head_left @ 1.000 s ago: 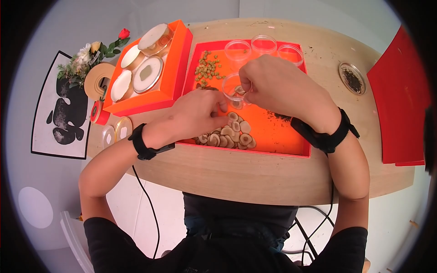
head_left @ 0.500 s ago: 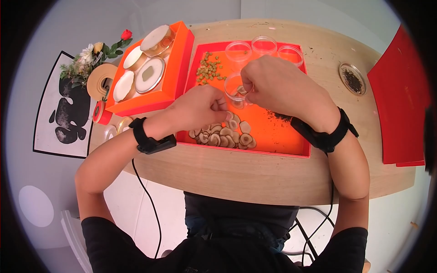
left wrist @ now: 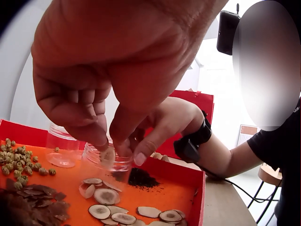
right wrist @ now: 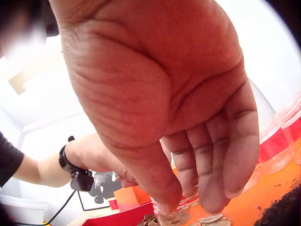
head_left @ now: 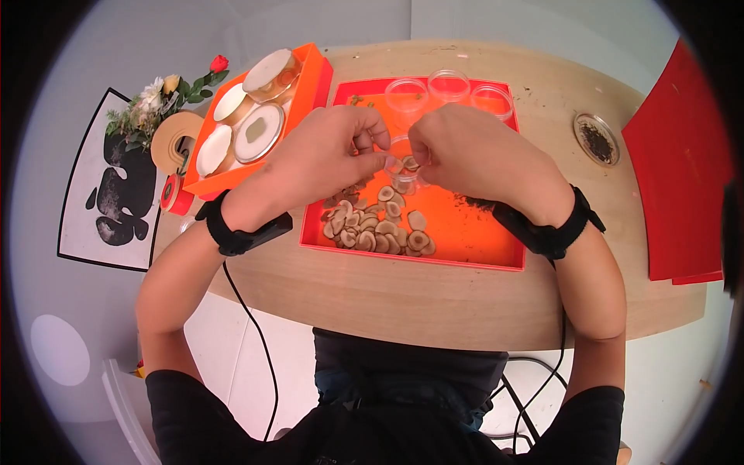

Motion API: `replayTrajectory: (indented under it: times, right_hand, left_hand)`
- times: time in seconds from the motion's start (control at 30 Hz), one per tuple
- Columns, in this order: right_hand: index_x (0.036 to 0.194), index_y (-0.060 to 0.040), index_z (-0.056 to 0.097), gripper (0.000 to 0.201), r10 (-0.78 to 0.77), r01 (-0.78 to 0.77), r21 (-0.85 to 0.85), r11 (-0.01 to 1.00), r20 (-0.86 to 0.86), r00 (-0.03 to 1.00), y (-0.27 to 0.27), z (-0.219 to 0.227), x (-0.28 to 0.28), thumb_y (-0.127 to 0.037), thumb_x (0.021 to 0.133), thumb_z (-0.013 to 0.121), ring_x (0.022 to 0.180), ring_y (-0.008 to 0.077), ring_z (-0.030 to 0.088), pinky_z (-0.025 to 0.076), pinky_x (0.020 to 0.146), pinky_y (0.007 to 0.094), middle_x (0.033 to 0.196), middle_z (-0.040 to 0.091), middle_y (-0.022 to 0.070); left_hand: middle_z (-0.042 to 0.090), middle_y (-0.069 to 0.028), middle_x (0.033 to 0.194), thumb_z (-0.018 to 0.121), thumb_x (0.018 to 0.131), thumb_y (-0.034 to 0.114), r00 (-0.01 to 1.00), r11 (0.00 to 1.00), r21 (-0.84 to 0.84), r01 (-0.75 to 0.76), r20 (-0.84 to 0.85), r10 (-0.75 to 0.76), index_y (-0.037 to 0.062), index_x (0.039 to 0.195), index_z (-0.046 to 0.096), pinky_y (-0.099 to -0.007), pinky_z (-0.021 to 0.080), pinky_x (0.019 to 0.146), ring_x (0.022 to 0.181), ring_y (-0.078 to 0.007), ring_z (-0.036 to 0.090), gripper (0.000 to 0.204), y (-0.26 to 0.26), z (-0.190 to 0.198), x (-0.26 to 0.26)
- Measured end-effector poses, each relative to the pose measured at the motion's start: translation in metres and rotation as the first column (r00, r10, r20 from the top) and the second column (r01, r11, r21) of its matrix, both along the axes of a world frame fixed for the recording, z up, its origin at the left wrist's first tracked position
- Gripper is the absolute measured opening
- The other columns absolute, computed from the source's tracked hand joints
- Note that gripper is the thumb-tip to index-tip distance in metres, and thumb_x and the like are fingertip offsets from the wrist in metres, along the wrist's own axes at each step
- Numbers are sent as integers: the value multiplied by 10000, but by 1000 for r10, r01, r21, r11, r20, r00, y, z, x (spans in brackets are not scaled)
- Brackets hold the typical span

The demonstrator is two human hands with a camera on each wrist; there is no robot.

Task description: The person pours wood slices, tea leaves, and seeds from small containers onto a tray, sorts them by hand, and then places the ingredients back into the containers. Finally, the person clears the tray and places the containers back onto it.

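My left hand (head_left: 322, 159) is over the mouth of a small clear jar (left wrist: 106, 172), its thumb and forefinger pinching a pale round slice (left wrist: 107, 157) just inside the rim. On the jar's other side, my right hand (head_left: 480, 147) grips the rim between thumb and fingers. Some slices show inside the jar. More dark-edged slices (head_left: 387, 227) lie heaped in the front left of the orange tray (head_left: 465, 262). In the right wrist view, the right hand (right wrist: 164, 103) hides most of the jar.
Three clear jars (head_left: 407, 95) stand at the tray's back. Green buds (left wrist: 16, 162), brown flakes (left wrist: 35, 202) and dark bits (left wrist: 141, 178) lie inside it. An orange box (head_left: 213, 184) holding lidded containers is at left; a dish (head_left: 596, 140) and red boards (head_left: 674, 186) are at right.
My left hand has moved from the slice heap up and over to the jar mouth, bringing a slice. My right hand stays at the jar, nearly still.
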State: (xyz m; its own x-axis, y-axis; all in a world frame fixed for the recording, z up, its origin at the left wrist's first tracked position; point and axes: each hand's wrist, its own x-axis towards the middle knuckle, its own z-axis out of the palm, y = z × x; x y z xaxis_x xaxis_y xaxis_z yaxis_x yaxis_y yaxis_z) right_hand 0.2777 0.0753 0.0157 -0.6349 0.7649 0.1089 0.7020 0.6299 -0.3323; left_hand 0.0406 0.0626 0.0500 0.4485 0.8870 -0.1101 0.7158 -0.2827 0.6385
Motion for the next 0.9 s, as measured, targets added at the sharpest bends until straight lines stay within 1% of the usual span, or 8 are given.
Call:
replayTrajectory:
  times: [0.07, 0.17, 0.23, 0.37, 0.53, 0.63, 0.73, 0.9]
  right_hand:
    - [937, 0, 725, 157, -8, 8, 10, 1000, -21, 1000, -1, -1, 3, -131, 883, 793, 894, 371, 728, 563, 779, 479, 897, 746, 165]
    - [932, 51, 721, 347, 10, -10, 6, 1000, -71, 997, -3, 1, 5, -214, 840, 925, 955, 405, 750, 585, 763, 519, 951, 756, 221]
    - [936, -2, 726, 153, -3, 5, 38, 999, -68, 998, -1, -3, 6, -139, 892, 782, 958, 353, 734, 576, 822, 466, 941, 757, 160]
    - [946, -5, 735, 153, -21, 23, 30, 999, -42, 999, -2, 1, 3, -141, 893, 781, 986, 351, 735, 579, 838, 462, 961, 760, 160]
    - [943, 5, 738, 160, -25, 25, 10, 1000, -20, 999, -2, 2, 4, -139, 888, 783, 968, 366, 731, 574, 829, 471, 956, 757, 173]
    - [953, 59, 755, 304, -14, 14, -5, 1000, -16, 1000, -2, 6, 2, -170, 834, 916, 962, 401, 762, 602, 777, 502, 960, 765, 228]
    - [920, 15, 732, 173, -16, 17, 5, 1000, -46, 999, -2, 3, 4, -148, 889, 782, 923, 375, 727, 567, 802, 479, 921, 749, 185]
    - [920, 13, 731, 187, -3, 4, -54, 999, 32, 999, 0, 9, 2, -165, 900, 784, 889, 365, 716, 554, 776, 467, 880, 738, 182]
  left_hand:
    - [720, -64, 745, 764, 1022, 109, 1000, 1000, -14, -24, -13, 24, -11, 976, 693, -308, 542, 602, 655, -123, 715, 147, 1, -1, 2]
    - [716, 9, 804, 813, 1024, 120, 993, 998, -35, -46, -108, 42, 19, 1032, 704, -256, 491, 599, 702, -43, 651, 149, 5, -7, -8]
    - [716, -7, 790, 821, 1010, 110, 995, 988, -144, -60, -89, 47, 5, 1066, 697, -285, 500, 602, 694, -71, 662, 172, 7, -20, -17]
    - [723, -33, 789, 843, 993, 135, 991, 991, -133, 12, -129, -30, -6, 1101, 705, -317, 505, 612, 687, -113, 678, 225, 6, -37, -10]
    - [731, -67, 801, 878, 959, 215, 938, 995, -69, 74, -334, -93, 7, 1135, 729, -373, 513, 656, 687, -185, 692, 311, 2, -43, 1]
    - [720, -68, 779, 881, 953, 218, 946, 994, -52, 94, -305, -106, 21, 1093, 727, -388, 515, 665, 698, -203, 694, 287, 6, -52, -6]
    - [721, -69, 783, 877, 955, 207, 942, 992, -102, 71, -321, -100, 24, 1025, 718, -391, 516, 661, 710, -209, 699, 253, 5, -46, -5]
    - [726, -76, 795, 865, 966, 188, 943, 992, -98, 84, -312, -111, 13, 963, 697, -386, 520, 657, 712, -206, 701, 243, 6, -42, -16]
